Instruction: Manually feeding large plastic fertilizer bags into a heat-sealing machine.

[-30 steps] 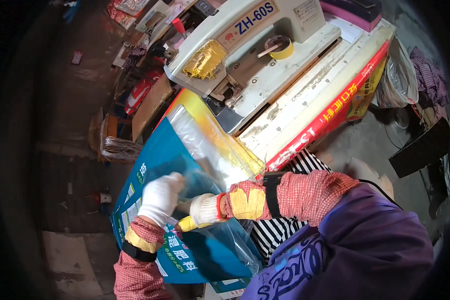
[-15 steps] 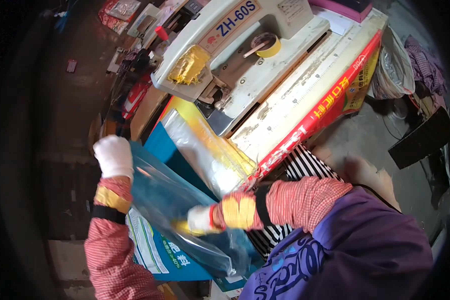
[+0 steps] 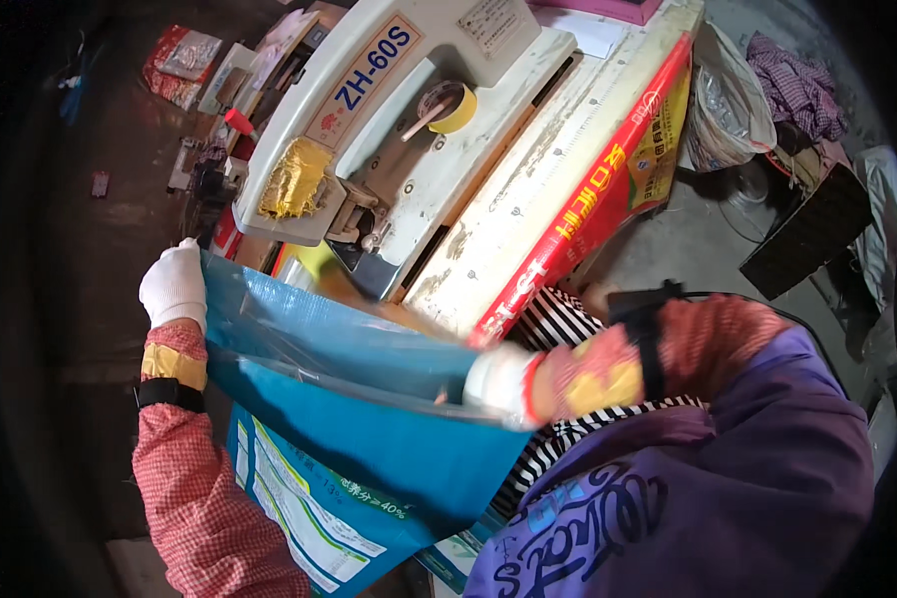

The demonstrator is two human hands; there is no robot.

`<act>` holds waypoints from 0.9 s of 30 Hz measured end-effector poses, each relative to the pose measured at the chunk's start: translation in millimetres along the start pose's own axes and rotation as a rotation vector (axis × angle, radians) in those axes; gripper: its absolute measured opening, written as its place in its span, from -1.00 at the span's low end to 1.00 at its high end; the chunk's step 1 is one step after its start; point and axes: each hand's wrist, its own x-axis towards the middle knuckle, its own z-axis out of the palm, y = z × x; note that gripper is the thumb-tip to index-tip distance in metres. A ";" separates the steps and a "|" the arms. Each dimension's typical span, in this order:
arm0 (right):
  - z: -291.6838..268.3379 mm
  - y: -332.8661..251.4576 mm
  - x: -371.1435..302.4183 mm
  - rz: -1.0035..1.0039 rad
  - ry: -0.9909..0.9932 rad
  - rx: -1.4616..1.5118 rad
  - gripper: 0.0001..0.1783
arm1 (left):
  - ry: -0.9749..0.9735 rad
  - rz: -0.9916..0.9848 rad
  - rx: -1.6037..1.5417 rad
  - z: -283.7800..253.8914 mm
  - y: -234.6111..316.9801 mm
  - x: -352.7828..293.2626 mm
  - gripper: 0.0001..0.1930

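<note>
Pinching a blue bag (image 3: 369, 439) beside a white machine (image 3: 354, 110) are left fingers (image 3: 183, 257); right fingers (image 3: 490, 374) blur, hold unclear.

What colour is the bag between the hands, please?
The bag is mostly blue, seen best in the head view.

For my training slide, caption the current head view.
Gloved left hand and right hand at the open mouth of a blue bag, beside a sewing machine.
</note>
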 end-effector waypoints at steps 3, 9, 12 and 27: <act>-65.0 11.8 -73.1 0.311 0.279 -0.264 -0.71 | 0.056 0.049 0.014 -11.8 8.8 7.0 -0.81; -121.6 9.9 -76.5 0.339 0.484 0.136 -0.52 | 0.037 0.087 0.041 -9.7 17.5 3.9 -0.82; -112.3 17.5 -46.1 0.185 0.491 0.475 -0.46 | 0.049 0.101 0.039 -13.7 23.2 5.6 -0.83; -95.6 -8.7 4.1 -0.054 0.344 0.136 -0.55 | -0.209 0.004 -0.282 -9.3 15.7 19.1 -0.77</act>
